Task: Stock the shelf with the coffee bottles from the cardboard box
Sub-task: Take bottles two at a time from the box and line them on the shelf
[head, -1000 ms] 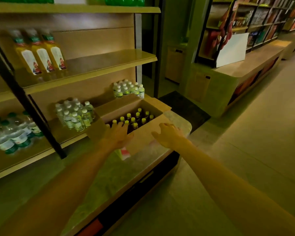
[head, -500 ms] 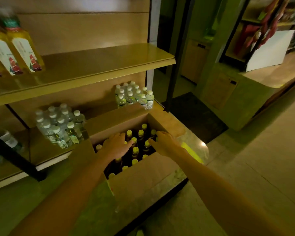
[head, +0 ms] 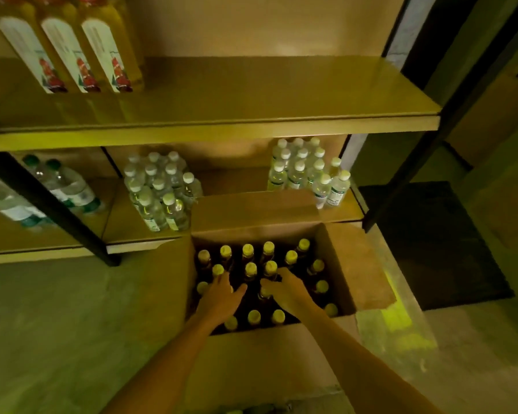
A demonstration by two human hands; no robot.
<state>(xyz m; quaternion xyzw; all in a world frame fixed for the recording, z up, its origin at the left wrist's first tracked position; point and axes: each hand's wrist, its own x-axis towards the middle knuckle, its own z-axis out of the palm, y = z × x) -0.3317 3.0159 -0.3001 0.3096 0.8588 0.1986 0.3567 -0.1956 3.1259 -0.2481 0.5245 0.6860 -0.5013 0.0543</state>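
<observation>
My left hand and right hand reached, fingers loosely spread, gripping nothing, among the coffee bottles standing beneath them in the cardboard box. Full bottles probably felt heavy and smooth; I judged the neck under the cap the surest hold.

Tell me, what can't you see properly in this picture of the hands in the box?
- Bottles under the left hand and right hand: the hands cover them, so each grip is unclear.
- Coffee bottles: only caps show; the cardboard box and darkness hide the bodies.
- Yellow bottles: tops cut off by the top edge.
- Water bottles: label print too small and blurred.
</observation>
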